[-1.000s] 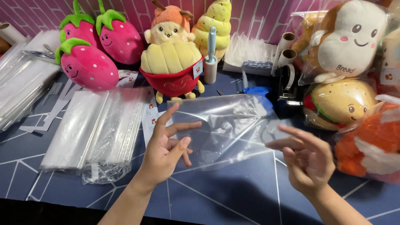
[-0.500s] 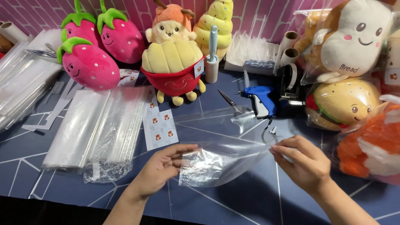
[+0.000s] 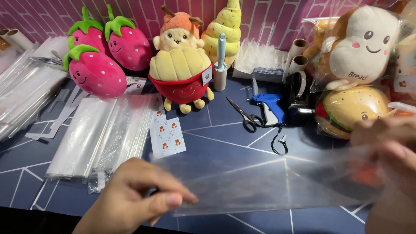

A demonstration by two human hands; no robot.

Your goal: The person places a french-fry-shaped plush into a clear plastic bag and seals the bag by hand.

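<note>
While the left hand (image 3: 130, 201) pinches one edge and the blurred right hand (image 3: 392, 160) grips the other, the clear flat plastic bag (image 3: 264, 182) hangs stretched above the dark blue table (image 3: 225, 121). Judged step: spreading the bag taut. Opening its mouth would demand separating the film layers.

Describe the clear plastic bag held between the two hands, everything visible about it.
The clear plastic bag is a thin, glossy, see-through film, wide and flat, so the dark blue table and its pale lines show through it. It is stretched roughly level just above the table, spanning from the left hand, which pinches its near left edge between thumb and fingers, to the right hand, which grips its right end and looks blurred. It appears empty.
</note>
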